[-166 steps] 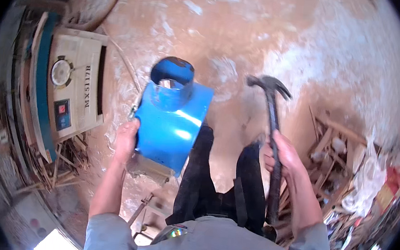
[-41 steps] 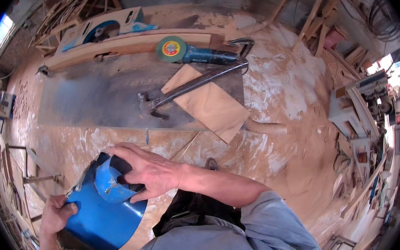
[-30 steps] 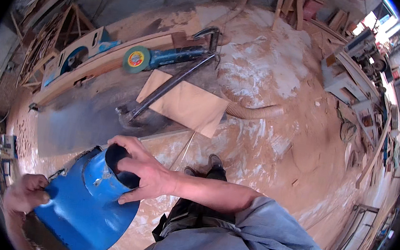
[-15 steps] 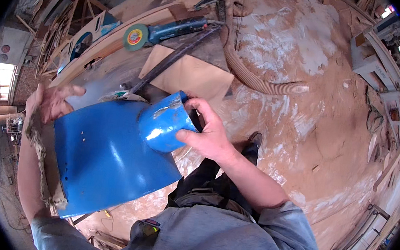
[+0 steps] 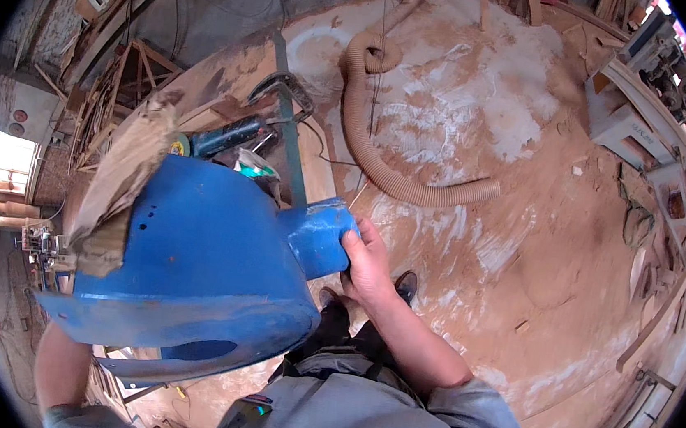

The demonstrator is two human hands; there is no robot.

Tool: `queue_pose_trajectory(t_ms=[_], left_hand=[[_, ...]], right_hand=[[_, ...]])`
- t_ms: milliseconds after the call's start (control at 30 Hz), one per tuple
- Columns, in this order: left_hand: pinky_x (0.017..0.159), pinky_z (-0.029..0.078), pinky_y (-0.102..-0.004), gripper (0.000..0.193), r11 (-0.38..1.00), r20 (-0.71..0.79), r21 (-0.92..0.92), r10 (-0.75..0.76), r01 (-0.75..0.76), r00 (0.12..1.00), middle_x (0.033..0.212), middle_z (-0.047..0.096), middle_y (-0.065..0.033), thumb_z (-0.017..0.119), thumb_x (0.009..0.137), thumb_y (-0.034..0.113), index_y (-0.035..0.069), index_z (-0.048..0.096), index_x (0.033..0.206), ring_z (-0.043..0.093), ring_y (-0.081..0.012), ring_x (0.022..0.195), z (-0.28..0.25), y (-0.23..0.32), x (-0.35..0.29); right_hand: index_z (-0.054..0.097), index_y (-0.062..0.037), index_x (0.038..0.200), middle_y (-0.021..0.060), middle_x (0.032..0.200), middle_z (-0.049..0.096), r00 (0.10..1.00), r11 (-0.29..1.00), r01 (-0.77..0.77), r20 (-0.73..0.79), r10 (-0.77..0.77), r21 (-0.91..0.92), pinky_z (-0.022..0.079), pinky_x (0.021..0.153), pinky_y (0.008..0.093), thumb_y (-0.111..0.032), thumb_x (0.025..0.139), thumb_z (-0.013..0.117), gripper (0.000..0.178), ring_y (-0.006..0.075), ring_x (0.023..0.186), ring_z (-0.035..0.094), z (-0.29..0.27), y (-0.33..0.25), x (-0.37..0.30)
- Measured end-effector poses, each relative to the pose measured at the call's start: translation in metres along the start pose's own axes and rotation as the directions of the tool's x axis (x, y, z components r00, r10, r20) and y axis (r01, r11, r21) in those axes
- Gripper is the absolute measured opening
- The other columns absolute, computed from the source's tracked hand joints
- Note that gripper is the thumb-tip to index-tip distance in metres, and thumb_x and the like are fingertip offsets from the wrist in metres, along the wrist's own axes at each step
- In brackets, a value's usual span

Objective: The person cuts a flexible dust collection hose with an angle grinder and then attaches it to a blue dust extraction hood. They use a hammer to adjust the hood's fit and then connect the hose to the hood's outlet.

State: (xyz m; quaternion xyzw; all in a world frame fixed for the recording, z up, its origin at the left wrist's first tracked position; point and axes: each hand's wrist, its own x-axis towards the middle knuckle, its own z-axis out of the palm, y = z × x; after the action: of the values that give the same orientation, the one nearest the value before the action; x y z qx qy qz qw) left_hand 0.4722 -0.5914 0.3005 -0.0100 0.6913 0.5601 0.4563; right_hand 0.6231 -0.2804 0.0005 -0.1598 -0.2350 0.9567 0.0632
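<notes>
A large blue metal duct hood point(image 5: 208, 242) with a short pipe outlet is held up in front of me. Wrapped around the outlet's open end, my right hand point(image 5: 367, 262) has its thumb on the near side. The hood is tilted, with its wide flanged rim toward me and part of the opening showing. A strip of torn brown cardboard point(image 5: 127, 181) hangs along its left edge. My left forearm point(image 5: 64, 365) goes up behind the hood, which hides my left hand and its fingers.
Beyond the hood, an angle grinder point(image 5: 231, 137) lies on a workbench point(image 5: 246, 60) beside a black clamp point(image 5: 285, 89) and a crumpled plastic bag point(image 5: 255, 168). A ribbed hose point(image 5: 388, 177) curves across the dusty floor point(image 5: 521, 256). Grey machinery point(image 5: 629, 118) stands at the far right.
The hood has turned, bringing its flanged rim into sight toward me. My left hand has gone from the cardboard side to behind the hood. My right hand still grips the outlet.
</notes>
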Motion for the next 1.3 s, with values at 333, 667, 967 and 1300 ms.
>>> queue_pose_trajectory(t_ms=[333, 667, 967, 1300], left_hand=[[0.08, 0.059, -0.0388, 0.039, 0.996, -0.268, 0.061, -0.05, 0.068, 0.962, 0.105, 0.068, -0.026, 0.06, 0.091, 0.018, -0.01, 0.056, 0.118, 0.07, -0.036, 0.095, 0.032, -0.032, -0.046], [0.053, 0.054, -0.0309, 0.025, 0.968, -0.562, 0.25, 0.138, 0.009, 0.816, 0.061, 0.064, -0.0141, 0.062, 0.093, 0.017, -0.005, 0.054, 0.101, 0.068, -0.023, 0.058, 0.087, -0.008, 0.082], [0.045, 0.043, -0.023, 0.037, 0.809, -0.508, 0.561, 0.502, -0.173, 0.7, 0.058, 0.055, -0.0036, 0.064, 0.093, 0.035, 0.0, 0.053, 0.099, 0.055, -0.0129, 0.046, -0.055, 0.162, 0.214], [0.067, 0.042, -0.0288, 0.046, 0.627, -0.415, 0.737, 0.714, -0.251, 0.564, 0.082, 0.05, -0.0111, 0.063, 0.091, 0.043, 0.004, 0.056, 0.114, 0.051, -0.0193, 0.073, -0.174, 0.265, 0.369]], right_hand=[[0.058, -0.0071, 0.111, 0.0033, 0.101, 0.064, 0.977, 0.982, -0.188, -0.103, 0.185, -0.025, 0.05, 0.081, 0.0306, -0.025, 0.095, 0.065, 0.025, 0.0123, 0.089, 0.06, -0.043, -0.04, 0.023], [0.059, -0.0041, 0.109, 0.0047, 0.097, 0.062, 0.94, 0.926, -0.305, -0.224, 0.256, -0.221, 0.05, 0.078, 0.0321, -0.037, 0.094, 0.066, 0.037, 0.0145, 0.083, 0.058, -0.042, -0.091, 0.139], [0.052, -0.0024, 0.13, 0.0139, 0.113, 0.064, 0.974, 0.752, -0.17, 0.007, 0.227, -0.637, 0.058, 0.079, 0.0411, -0.053, 0.1, 0.044, 0.059, 0.0235, 0.095, 0.066, 0.122, -0.22, 0.317], [0.046, -0.008, 0.132, 0.0159, 0.117, 0.06, 0.972, 0.662, -0.181, -0.029, 0.233, -0.728, 0.06, 0.066, 0.041, -0.058, 0.1, 0.039, 0.06, 0.0274, 0.096, 0.064, 0.193, -0.233, 0.491]])
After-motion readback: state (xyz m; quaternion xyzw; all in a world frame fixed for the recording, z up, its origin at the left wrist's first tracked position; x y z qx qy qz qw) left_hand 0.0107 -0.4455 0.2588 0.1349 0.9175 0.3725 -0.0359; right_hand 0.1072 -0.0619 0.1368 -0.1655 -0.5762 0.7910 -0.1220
